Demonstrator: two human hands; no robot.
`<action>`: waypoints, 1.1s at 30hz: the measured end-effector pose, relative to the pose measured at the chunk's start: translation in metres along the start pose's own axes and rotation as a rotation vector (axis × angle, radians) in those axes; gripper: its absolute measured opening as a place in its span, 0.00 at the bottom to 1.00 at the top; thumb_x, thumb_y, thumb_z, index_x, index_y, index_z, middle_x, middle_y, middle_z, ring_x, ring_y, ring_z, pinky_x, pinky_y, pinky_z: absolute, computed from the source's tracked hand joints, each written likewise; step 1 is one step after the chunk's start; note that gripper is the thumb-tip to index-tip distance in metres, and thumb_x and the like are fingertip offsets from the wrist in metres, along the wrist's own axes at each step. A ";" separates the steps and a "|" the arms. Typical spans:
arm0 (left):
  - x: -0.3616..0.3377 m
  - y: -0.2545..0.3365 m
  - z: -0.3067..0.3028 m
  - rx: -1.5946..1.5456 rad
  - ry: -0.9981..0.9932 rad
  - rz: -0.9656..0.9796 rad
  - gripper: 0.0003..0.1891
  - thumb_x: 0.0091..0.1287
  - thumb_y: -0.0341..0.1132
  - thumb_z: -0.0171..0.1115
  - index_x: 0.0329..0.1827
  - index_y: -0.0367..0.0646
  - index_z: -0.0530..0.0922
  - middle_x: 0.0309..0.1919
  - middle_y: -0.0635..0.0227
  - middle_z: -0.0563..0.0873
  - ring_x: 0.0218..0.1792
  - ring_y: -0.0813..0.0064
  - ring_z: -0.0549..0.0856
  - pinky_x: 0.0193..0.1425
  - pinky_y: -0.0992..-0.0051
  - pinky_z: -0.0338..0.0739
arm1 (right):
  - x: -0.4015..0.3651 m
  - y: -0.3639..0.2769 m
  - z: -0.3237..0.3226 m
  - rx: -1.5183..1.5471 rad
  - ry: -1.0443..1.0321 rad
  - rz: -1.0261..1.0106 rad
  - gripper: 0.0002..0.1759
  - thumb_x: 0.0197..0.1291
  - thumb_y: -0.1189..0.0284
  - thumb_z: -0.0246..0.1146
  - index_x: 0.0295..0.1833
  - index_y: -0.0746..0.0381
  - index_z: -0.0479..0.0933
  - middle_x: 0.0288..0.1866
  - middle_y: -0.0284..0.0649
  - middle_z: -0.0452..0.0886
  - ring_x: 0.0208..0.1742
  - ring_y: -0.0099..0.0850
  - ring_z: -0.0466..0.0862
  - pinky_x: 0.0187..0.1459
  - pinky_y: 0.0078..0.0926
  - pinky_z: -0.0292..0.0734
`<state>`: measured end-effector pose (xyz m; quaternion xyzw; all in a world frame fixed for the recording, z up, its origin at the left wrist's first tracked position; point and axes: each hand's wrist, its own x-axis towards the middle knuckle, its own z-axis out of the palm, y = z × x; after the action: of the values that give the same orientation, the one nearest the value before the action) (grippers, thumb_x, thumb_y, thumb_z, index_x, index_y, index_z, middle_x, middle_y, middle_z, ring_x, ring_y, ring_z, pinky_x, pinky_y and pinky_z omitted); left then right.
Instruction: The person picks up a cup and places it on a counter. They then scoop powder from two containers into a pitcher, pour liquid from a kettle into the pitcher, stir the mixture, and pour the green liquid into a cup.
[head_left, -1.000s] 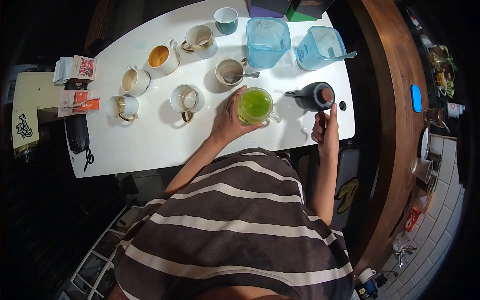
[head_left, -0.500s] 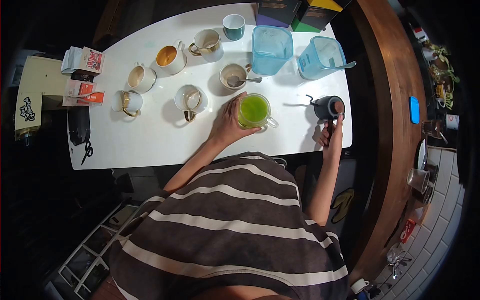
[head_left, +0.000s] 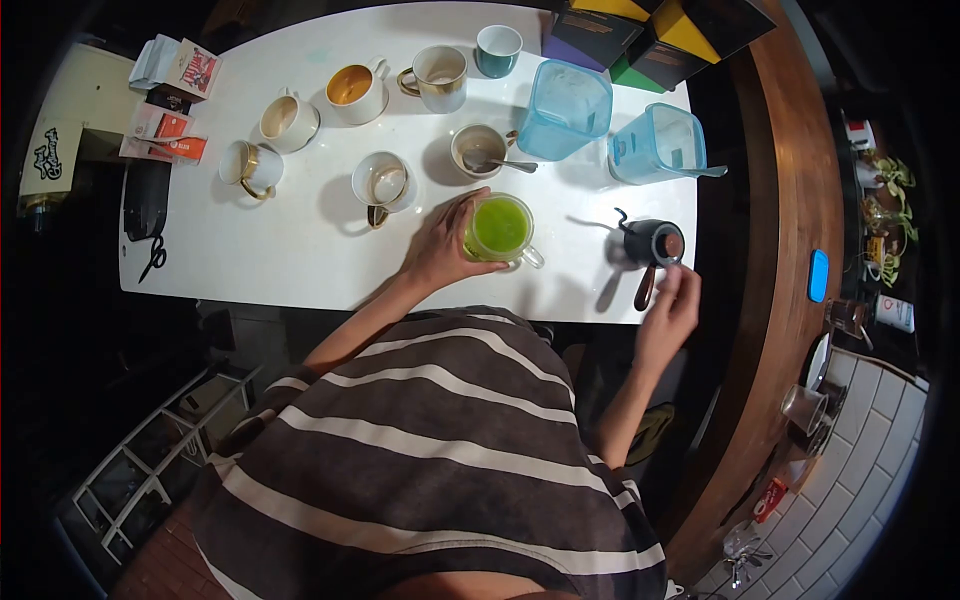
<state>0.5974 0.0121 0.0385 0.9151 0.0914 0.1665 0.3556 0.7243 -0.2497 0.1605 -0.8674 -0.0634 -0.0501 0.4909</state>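
My left hand [head_left: 446, 240] is wrapped round a clear glass mug [head_left: 500, 228] of bright green liquid near the table's front edge. The mug's handle points to the lower right. At the right, a black gooseneck kettle [head_left: 645, 243] with a brown lid knob and a wooden handle stands on the white table [head_left: 300, 250]. My right hand [head_left: 672, 310] is just right of the kettle's handle, off its grip, with the fingers bent and the fingertips near the lid's edge; whether they touch it is unclear. A cup [head_left: 478, 150] with a spoon in it sits behind the glass mug.
Several mugs stand on the left and back of the table, one of them white with a gold handle [head_left: 384, 182]. Two blue translucent containers [head_left: 565, 108] are at the back right, with dark boxes [head_left: 600, 35] behind. Scissors [head_left: 153, 258] lie at the left edge.
My right hand has let go of the kettle's handle and moved slightly off to its right. The view has turned and shifted a little. My left hand still holds the glass mug.
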 end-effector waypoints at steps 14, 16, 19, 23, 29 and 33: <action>0.001 -0.003 0.000 -0.017 -0.002 0.013 0.58 0.47 0.56 0.83 0.78 0.44 0.61 0.72 0.59 0.73 0.72 0.56 0.74 0.77 0.59 0.69 | 0.046 0.012 0.157 0.303 -0.862 -0.175 0.25 0.71 0.67 0.65 0.72 0.54 0.73 0.37 0.31 0.78 0.32 0.17 0.73 0.36 0.18 0.69; 0.000 -0.006 0.003 -0.039 0.000 0.008 0.57 0.47 0.56 0.84 0.78 0.43 0.61 0.72 0.58 0.73 0.72 0.56 0.73 0.77 0.59 0.69 | 0.050 0.012 0.162 0.300 -0.852 -0.175 0.23 0.72 0.67 0.65 0.70 0.54 0.75 0.37 0.30 0.78 0.32 0.17 0.73 0.36 0.18 0.69; -0.001 -0.010 0.007 -0.051 0.030 0.059 0.56 0.47 0.54 0.85 0.77 0.41 0.63 0.71 0.58 0.73 0.73 0.56 0.73 0.77 0.59 0.69 | 0.047 0.002 0.161 0.281 -0.833 -0.151 0.20 0.74 0.66 0.62 0.69 0.55 0.77 0.35 0.29 0.77 0.34 0.17 0.72 0.38 0.18 0.69; -0.001 -0.011 0.008 -0.084 0.080 0.120 0.55 0.47 0.54 0.85 0.74 0.38 0.65 0.71 0.56 0.72 0.73 0.55 0.72 0.78 0.59 0.69 | 0.046 0.001 0.171 0.290 -0.815 -0.183 0.17 0.77 0.65 0.59 0.65 0.58 0.79 0.34 0.32 0.80 0.36 0.19 0.72 0.42 0.19 0.71; 0.003 -0.010 0.002 -0.026 0.110 0.183 0.54 0.46 0.54 0.85 0.74 0.39 0.67 0.71 0.57 0.73 0.72 0.56 0.72 0.78 0.57 0.66 | 0.049 -0.012 0.165 0.267 -0.733 -0.265 0.11 0.77 0.72 0.55 0.55 0.64 0.81 0.36 0.36 0.83 0.38 0.23 0.77 0.44 0.22 0.74; -0.002 -0.005 -0.002 0.025 0.089 0.140 0.52 0.47 0.52 0.83 0.74 0.40 0.67 0.71 0.58 0.73 0.73 0.56 0.71 0.79 0.53 0.61 | 0.036 -0.047 0.131 0.229 -0.551 -0.455 0.09 0.70 0.82 0.56 0.50 0.67 0.80 0.41 0.49 0.83 0.41 0.43 0.84 0.47 0.35 0.77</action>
<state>0.5945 0.0166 0.0357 0.9154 0.0450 0.2301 0.3272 0.7556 -0.1113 0.1387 -0.7517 -0.3893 0.0850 0.5256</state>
